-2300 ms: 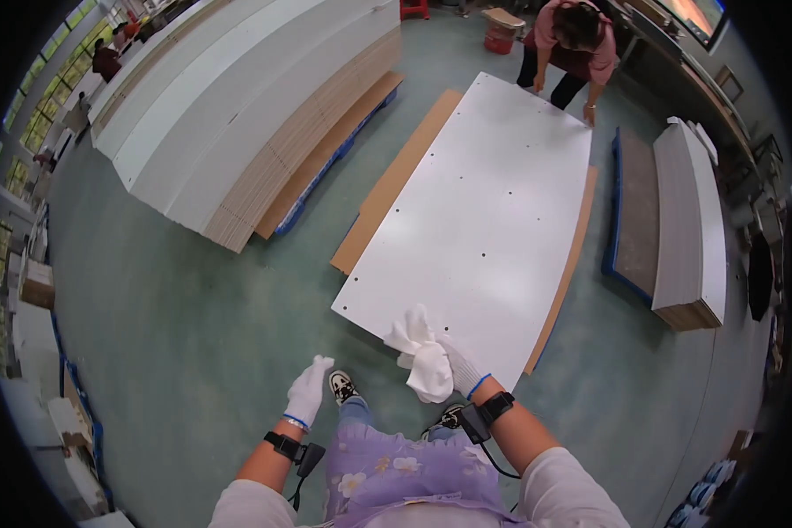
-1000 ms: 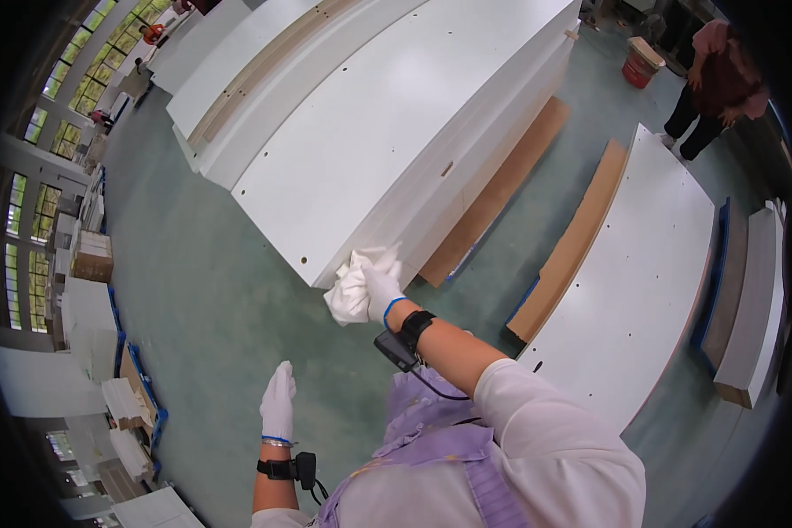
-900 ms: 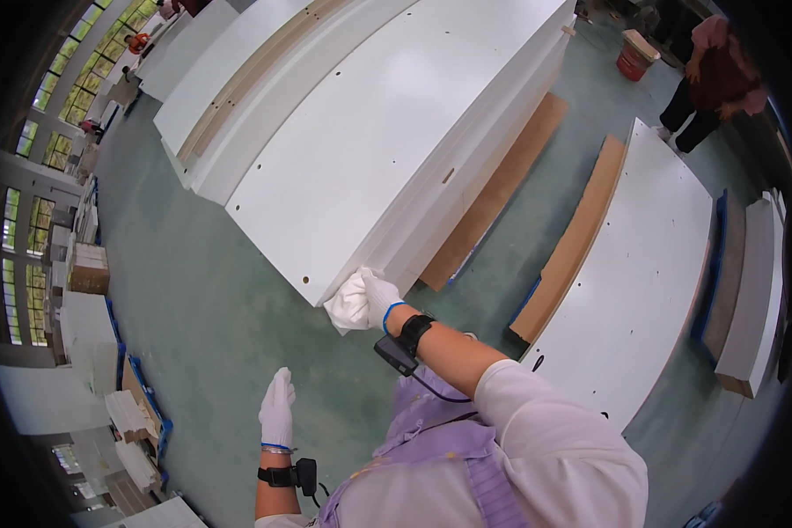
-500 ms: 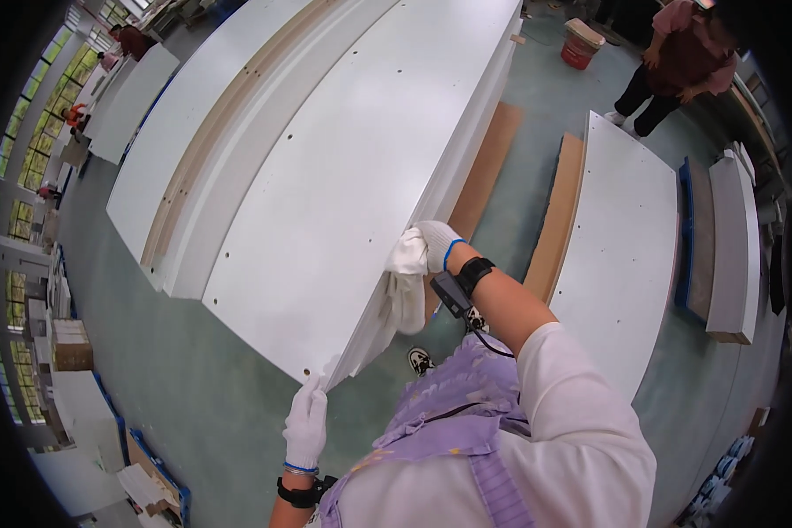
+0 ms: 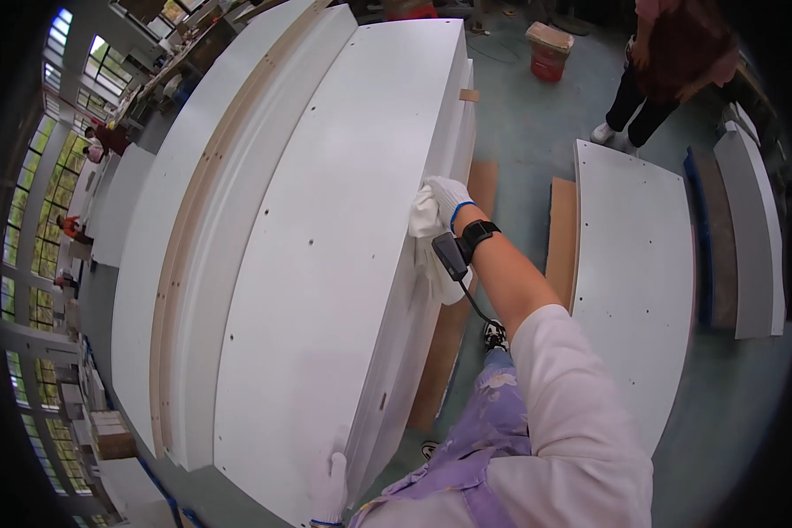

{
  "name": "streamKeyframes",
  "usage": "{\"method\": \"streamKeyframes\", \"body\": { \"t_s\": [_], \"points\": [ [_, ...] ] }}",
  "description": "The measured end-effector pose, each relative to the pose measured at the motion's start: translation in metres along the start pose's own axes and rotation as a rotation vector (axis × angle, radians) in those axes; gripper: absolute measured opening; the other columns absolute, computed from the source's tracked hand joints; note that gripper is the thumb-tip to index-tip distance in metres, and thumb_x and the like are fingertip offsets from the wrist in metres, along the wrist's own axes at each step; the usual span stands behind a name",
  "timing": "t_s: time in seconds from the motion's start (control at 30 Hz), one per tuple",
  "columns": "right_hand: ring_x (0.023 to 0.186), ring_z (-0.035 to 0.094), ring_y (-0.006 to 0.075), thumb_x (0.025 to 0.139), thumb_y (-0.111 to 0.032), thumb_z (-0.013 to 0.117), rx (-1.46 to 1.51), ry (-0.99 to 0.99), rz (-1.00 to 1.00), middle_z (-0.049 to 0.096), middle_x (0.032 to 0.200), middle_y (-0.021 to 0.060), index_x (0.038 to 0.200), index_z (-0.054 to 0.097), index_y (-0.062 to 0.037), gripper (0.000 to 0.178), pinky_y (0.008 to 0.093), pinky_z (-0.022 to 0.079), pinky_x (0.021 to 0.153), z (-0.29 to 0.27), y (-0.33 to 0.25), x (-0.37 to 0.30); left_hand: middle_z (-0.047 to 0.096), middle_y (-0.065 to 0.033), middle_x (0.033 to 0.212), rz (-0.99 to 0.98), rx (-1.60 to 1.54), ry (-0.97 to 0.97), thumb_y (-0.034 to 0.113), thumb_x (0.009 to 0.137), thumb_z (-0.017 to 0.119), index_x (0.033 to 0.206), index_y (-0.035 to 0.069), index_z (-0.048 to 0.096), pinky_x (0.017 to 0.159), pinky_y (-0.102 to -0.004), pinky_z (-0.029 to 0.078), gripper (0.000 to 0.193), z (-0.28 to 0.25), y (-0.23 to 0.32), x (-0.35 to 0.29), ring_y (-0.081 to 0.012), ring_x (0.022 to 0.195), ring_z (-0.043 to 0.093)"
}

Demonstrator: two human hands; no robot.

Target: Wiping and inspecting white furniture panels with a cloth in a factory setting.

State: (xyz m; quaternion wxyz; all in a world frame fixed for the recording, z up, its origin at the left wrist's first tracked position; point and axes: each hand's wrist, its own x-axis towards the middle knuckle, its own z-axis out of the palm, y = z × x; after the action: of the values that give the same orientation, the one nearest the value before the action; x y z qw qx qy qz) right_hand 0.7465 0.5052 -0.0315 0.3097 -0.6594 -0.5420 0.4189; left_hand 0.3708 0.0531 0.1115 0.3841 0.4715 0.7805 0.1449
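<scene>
A long white panel (image 5: 317, 290) with small holes lies on top of a stack of white boards. My right hand (image 5: 450, 195), in a white knit glove with a blue cuff, is closed on a white cloth (image 5: 423, 211) at the panel's right edge. Part of the cloth hangs down beside the stacked edges. Down at the panel's near end, my left hand (image 5: 329, 495) rests by the right edge, also gloved. One of its fingers is stretched out, the others show only partly, and nothing is seen in it.
Left of the panel run a pale raised board and a brown wooden strip (image 5: 191, 216). Another white panel (image 5: 629, 264) lies to the right over brown board (image 5: 561, 238). Beyond it stand a co-worker (image 5: 678, 53) and a red bucket (image 5: 548, 60).
My right hand has slid the cloth farther along the panel's edge, away from me. My left hand has stayed at the near end, and the view has shifted forward.
</scene>
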Motion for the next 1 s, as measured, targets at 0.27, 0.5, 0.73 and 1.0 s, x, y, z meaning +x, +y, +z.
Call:
{"method": "streamKeyframes", "body": {
  "t_s": [0.27, 0.5, 0.73, 1.0],
  "points": [
    [0.085, 0.064, 0.0268, 0.098, -0.016, 0.045, 0.740, 0.101, 0.307, 0.065, 0.092, 0.0167, 0.108, 0.060, -0.0009, 0.023, 0.0394, 0.052, 0.078, 0.113, 0.058, -0.012, 0.046, -0.0230, 0.148, 0.108, 0.255, -0.074, 0.036, 0.100, 0.058, 0.145, -0.001, 0.045, 0.114, -0.0413, 0.034, 0.060, 0.058, 0.188, 0.117, -0.0343, 0.139, 0.043],
    [0.082, 0.071, 0.0286, 0.081, -0.016, 0.059, -0.922, -0.452, -0.711, 0.070, 0.085, 0.0147, 0.096, 0.073, -0.0026, 0.025, 0.0349, 0.055, 0.078, 0.135, 0.047, -0.142, 0.036, -0.0264, 0.155, 0.447, 0.555, -0.029, 0.034, 0.094, 0.065, 0.150, -0.003, 0.036, 0.118, -0.0461, 0.028, 0.073, 0.105, 0.243, 0.225, -0.0399, 0.144, 0.033],
    [0.080, 0.069, 0.0174, 0.095, -0.032, 0.058, 1.071, -0.275, 0.616, 0.070, 0.092, 0.0065, 0.099, 0.069, -0.0081, 0.027, 0.0357, 0.054, 0.065, 0.019, 0.072, -0.109, 0.027, -0.0314, 0.157, 0.828, 0.899, 0.134, 0.028, 0.086, 0.068, 0.151, -0.006, 0.031, 0.123, -0.0516, 0.013, 0.082, 0.142, 0.269, 0.294, -0.0452, 0.147, 0.022],
    [0.090, 0.065, 0.0205, 0.097, -0.042, 0.056, 1.380, 0.107, 0.697, 0.067, 0.102, 0.0071, 0.116, 0.063, -0.0093, 0.038, 0.0365, 0.052, 0.076, 0.027, 0.105, -0.149, 0.030, -0.0290, 0.156, 0.793, 0.862, 0.161, 0.029, 0.087, 0.066, 0.148, -0.007, 0.035, 0.124, -0.0504, 0.011, 0.078, 0.147, 0.274, 0.292, -0.0417, 0.148, 0.022]
  ]
}}
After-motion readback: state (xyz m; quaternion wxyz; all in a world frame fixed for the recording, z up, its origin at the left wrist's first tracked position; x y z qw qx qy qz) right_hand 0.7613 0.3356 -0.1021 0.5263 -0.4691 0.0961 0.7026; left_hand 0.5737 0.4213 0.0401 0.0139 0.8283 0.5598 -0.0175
